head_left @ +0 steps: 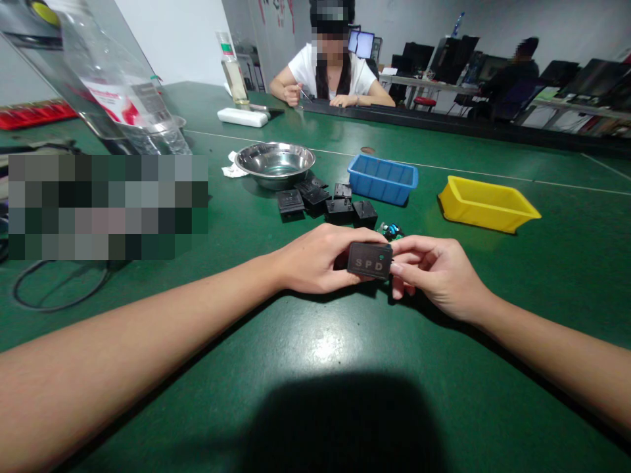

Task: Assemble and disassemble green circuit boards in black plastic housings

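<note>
My left hand [315, 259] grips a small black plastic box marked "SPD" [367, 261], thumb below and fingers along its top. At the box's right end, my right hand [438, 272] pinches with thumb and forefinger; what sits between those fingertips is too small to make out. Just beyond the hands lie several similar black boxes [339, 210] in a loose pile. Small blue and green parts [392, 230] lie on the table close behind my right fingers.
Behind the pile stand a steel bowl [275, 161], a blue bin [382, 180] and a yellow bin [490, 205] on the green table [315, 394]. Plastic bottles [123, 98] and a cable loop [59, 289] are at left. Across the table sits a person [335, 72].
</note>
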Demonstrator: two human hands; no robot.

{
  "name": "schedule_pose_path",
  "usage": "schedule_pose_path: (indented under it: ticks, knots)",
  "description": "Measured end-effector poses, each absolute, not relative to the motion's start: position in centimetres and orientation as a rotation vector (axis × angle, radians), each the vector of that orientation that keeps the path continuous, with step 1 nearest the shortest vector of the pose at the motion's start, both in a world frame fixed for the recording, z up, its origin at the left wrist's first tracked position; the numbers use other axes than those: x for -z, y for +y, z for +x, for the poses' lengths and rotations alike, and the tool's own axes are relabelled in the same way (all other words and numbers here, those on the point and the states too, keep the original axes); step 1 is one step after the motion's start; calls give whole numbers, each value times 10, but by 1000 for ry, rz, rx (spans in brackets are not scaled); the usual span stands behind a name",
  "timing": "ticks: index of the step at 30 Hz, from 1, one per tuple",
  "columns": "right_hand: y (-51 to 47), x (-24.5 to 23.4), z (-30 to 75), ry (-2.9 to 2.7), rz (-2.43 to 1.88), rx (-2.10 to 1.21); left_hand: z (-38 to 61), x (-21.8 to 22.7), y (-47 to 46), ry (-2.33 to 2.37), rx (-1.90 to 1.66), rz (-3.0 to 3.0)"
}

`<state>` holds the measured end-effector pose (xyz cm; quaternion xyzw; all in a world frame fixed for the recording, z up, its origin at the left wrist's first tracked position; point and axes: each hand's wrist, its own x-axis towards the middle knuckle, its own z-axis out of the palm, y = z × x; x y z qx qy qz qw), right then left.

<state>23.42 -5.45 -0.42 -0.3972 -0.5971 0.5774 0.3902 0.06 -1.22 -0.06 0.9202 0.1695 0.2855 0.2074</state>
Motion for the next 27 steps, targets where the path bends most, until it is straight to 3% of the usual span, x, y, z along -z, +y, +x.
schedule_pose_path:
  ticks: [27]
  knots:
    - [-61, 4, 235, -1518, -985, -1507, 0, -2, -13, 444, -692, 2454]
